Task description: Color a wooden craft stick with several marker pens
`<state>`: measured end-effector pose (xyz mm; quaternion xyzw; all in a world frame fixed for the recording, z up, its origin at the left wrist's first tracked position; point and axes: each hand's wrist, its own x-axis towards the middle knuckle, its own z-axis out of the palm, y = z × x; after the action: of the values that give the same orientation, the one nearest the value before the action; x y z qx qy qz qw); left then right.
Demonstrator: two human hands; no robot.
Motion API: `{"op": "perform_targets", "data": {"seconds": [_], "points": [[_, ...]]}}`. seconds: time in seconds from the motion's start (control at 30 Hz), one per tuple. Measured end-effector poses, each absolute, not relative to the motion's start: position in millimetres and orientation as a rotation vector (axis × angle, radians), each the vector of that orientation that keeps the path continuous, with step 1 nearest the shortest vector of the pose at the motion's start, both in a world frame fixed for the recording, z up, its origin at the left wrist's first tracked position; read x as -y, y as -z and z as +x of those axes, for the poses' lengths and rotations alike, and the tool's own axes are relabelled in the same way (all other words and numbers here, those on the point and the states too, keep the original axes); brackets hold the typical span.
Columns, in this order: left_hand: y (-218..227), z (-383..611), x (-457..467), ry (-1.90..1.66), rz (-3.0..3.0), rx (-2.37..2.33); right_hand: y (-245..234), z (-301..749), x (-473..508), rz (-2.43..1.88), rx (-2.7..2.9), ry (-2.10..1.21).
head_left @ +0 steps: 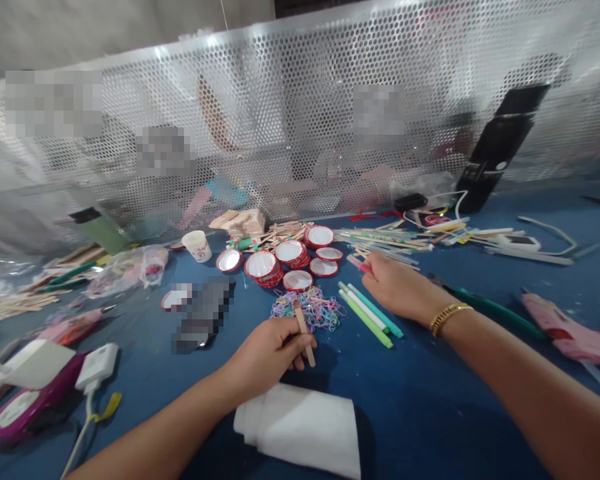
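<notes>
Pinched in my left hand [273, 350] is a flat wooden craft stick [303, 323], tilted over the table in front of me. My right hand [397, 287] closes around a pink felt-tip pen [354, 261], whose pink end pokes out past the fingers. Just below that hand lie a light green pen [367, 320], a white pen [364, 308] and a turquoise pen [380, 313], side by side. A tangle of small pastel elastic bands [327, 310] sits behind the stick. Nearest me is a folded white cloth [305, 430].
Round red-rimmed pieces [263, 267], a paper cup [197, 247] and bundled craft sticks [245, 220] stand at the back before a perforated screen [290, 107]. A dark, blurred phone-shaped object [205, 313] lies left; a pink glue gun [567, 330] and green-handled pliers [495, 310] lie right.
</notes>
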<state>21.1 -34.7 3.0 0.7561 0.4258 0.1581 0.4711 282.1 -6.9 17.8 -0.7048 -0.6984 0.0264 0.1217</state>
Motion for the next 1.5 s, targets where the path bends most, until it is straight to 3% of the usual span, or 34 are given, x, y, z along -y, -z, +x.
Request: {"op": "perform_targets", "data": {"seconds": [0.67, 1.07, 1.5], "points": [[-2.9, 20.8, 35.8, -0.413, 1.831, -1.052, -23.6, 265.6, 20.5, -2.094, 2.065, 0.155], [-10.0, 23.1, 36.7, -0.962, 1.512, -1.025, -23.0, 234.6, 44.7, -1.332, 2.406, -0.402], [-13.1, 22.3, 40.3, -0.947, 1.939, -1.114, -24.6, 228.1, 47.6, -1.189, 2.431, -0.476]]}}
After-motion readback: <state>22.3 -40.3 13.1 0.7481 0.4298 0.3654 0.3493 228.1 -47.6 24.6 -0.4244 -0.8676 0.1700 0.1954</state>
